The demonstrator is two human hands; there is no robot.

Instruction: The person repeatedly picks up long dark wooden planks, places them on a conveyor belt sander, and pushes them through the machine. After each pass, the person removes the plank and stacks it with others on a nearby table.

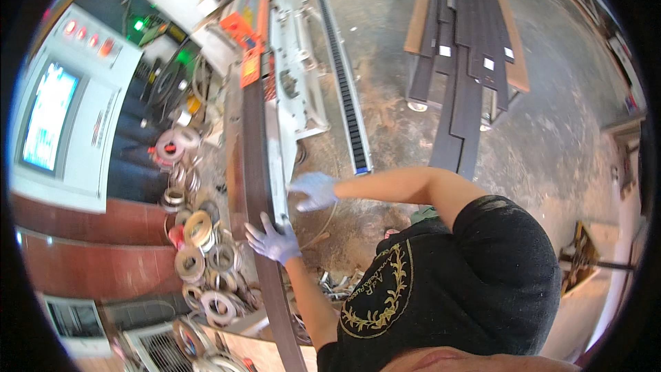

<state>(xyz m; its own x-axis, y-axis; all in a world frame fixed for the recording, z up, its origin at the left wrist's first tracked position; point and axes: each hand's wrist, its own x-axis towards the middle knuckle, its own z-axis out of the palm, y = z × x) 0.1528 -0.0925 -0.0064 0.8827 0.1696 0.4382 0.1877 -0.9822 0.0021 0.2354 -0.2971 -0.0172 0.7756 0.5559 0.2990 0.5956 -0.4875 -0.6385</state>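
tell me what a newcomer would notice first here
The long dark board down the middle stands out, with the gloved left hand on it and the right hand just beside it. Left of it lies a heap of ring-shaped rolls, and at upper right are stacked dark planks.

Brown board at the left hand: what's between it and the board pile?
In the head view: white machine parts, the right hand, a long rail, then floor.
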